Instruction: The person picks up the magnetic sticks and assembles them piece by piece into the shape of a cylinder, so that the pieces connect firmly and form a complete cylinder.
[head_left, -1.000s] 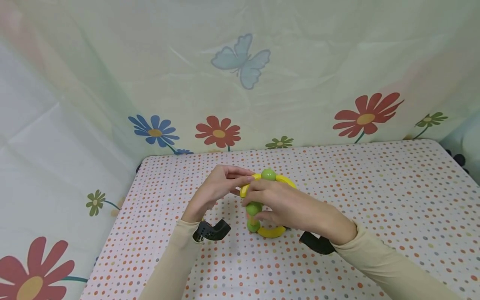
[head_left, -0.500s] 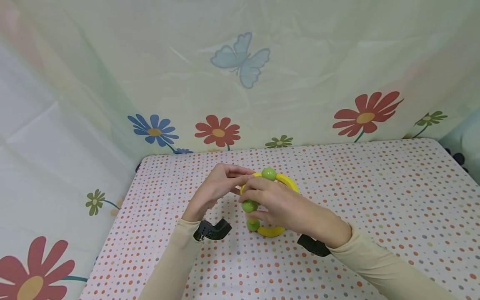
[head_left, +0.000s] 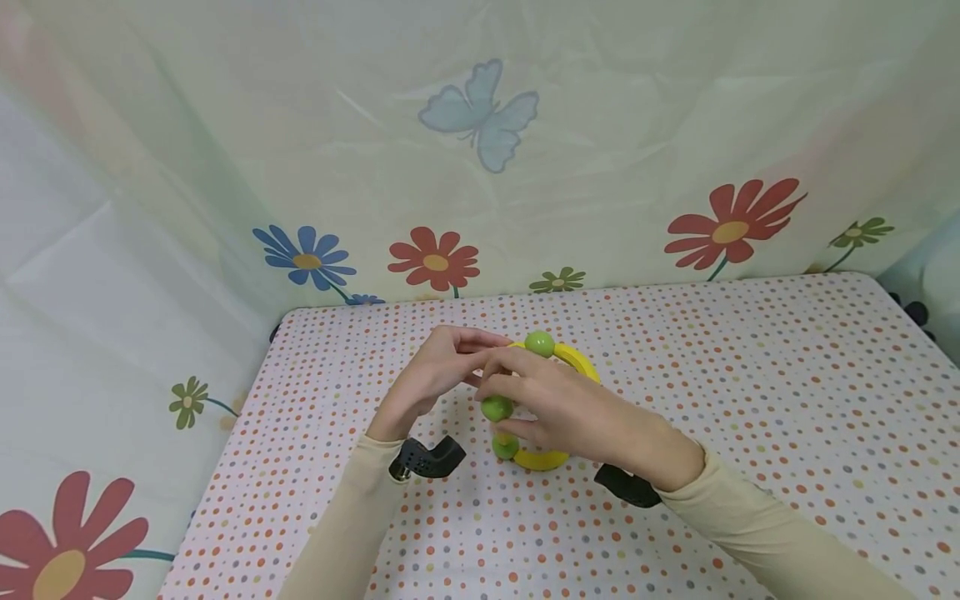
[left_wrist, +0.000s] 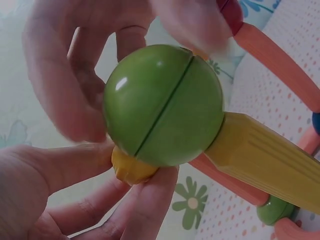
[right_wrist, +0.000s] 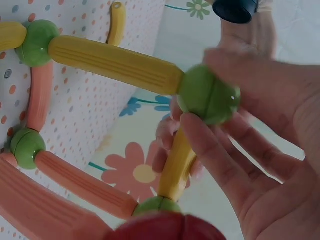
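A toy frame of curved rods and ball joints is between my hands. My right hand (head_left: 551,400) grips a green ball (right_wrist: 209,95) between thumb and fingers. From that ball, one yellow rod (right_wrist: 117,62) runs to another green ball (right_wrist: 39,42), and a second yellow rod (right_wrist: 177,165) leads to a further green ball (right_wrist: 156,205). With thumb and fingers, my left hand (head_left: 438,371) pinches the second yellow rod, whose end (left_wrist: 131,169) shows beside the ball in the left wrist view. In the head view, my right hand covers much of the frame.
Salmon rods (right_wrist: 87,185) and a red ball (right_wrist: 167,227) form other parts of the frame. Below lies a table with a dotted cloth (head_left: 712,367). A flowered curtain (head_left: 600,150) hangs behind its far edge and along the left side.
My right hand has shifted slightly left with the green ball, closer to my left hand. The left hand has barely moved.
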